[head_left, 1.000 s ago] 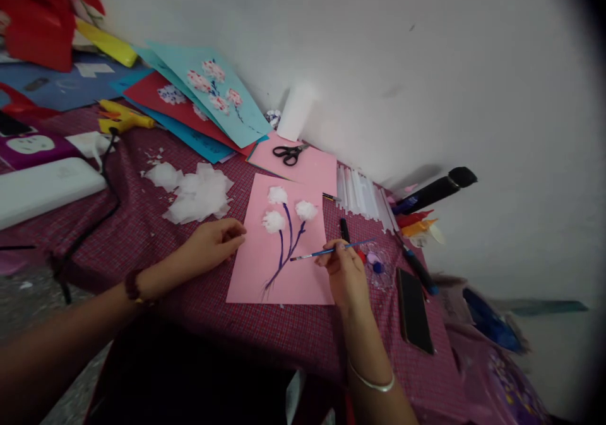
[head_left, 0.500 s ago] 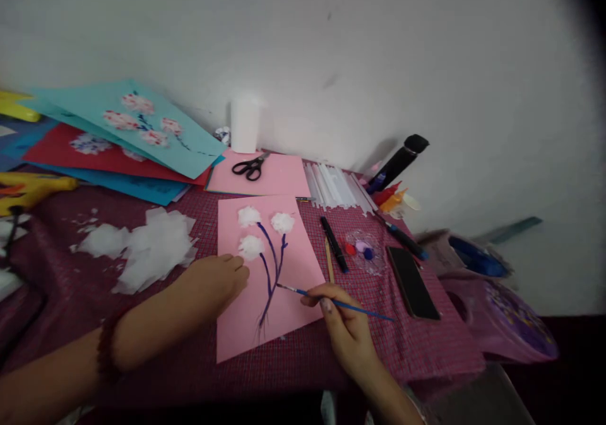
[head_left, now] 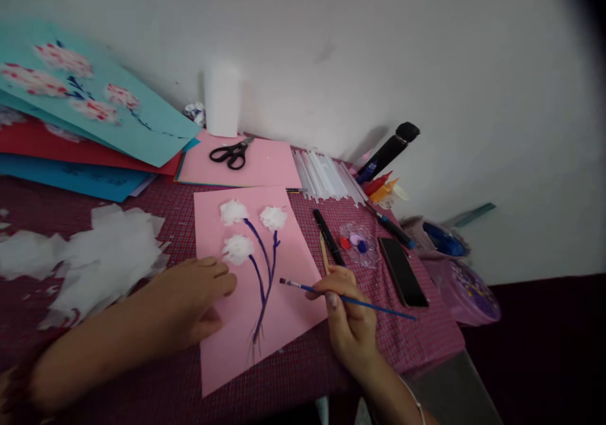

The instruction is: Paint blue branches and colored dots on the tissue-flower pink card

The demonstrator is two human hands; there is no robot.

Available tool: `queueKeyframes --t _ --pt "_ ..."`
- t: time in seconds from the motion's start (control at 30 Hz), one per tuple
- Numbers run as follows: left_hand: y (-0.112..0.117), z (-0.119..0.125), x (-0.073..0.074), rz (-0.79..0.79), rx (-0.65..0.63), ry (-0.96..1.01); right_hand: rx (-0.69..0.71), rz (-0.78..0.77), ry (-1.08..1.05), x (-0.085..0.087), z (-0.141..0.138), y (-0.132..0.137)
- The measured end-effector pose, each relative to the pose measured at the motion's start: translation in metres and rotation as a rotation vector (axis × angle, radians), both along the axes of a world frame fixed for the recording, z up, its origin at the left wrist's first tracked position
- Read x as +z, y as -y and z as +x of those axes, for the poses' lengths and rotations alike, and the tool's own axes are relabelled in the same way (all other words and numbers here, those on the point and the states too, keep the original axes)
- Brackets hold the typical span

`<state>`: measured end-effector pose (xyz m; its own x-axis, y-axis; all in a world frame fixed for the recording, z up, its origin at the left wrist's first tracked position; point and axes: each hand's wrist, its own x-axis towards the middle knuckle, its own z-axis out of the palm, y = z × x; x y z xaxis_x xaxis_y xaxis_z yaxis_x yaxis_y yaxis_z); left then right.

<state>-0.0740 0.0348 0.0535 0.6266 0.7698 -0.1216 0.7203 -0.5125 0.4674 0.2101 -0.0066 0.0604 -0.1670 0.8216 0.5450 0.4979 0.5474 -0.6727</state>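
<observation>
Pressing left hand (head_left: 199,302) flat, fingers spread, on pink paper (head_left: 296,267) to stop sliding; pinching brush (head_left: 388,312) pencil-style in right hand (head_left: 353,330), tip just beside purple stems (head_left: 266,286).

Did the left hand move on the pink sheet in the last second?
Yes. The left hand has slid right, from the left edge of the pink sheet onto it; its fingertips now lie just below the lowest white puff.
</observation>
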Motion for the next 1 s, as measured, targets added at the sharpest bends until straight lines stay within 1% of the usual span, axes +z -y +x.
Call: queueKeyframes --t 0.07,0.17,0.3,0.43,0.57,0.67,0.87,1.0 --pt "-0.001 0.000 -0.001 -0.041 0.006 0.033 0.017 0.002 0.019 0.001 0.000 -0.005" --pt "-0.004 0.001 -0.002 -0.052 0.007 0.054 0.040 -0.014 0.059 -0.005 0.000 -0.009" --pt "-0.006 0.003 -0.002 -0.094 0.011 -0.011 0.050 -0.041 0.039 -0.015 0.003 -0.012" --pt "-0.005 0.004 0.002 -0.153 0.017 -0.088 0.050 -0.059 0.004 -0.019 0.005 -0.018" --pt "-0.004 0.006 0.010 -0.202 0.003 -0.126 0.060 -0.043 0.027 -0.019 0.005 -0.023" --pt "-0.004 0.007 0.013 -0.228 -0.007 -0.155 0.068 -0.045 0.043 -0.018 0.005 -0.024" --pt "-0.004 0.008 0.010 -0.249 -0.007 -0.152 0.071 -0.045 0.046 -0.018 0.004 -0.024" --pt "-0.004 0.007 0.006 -0.235 0.005 -0.108 0.079 -0.045 0.061 -0.017 0.002 -0.025"
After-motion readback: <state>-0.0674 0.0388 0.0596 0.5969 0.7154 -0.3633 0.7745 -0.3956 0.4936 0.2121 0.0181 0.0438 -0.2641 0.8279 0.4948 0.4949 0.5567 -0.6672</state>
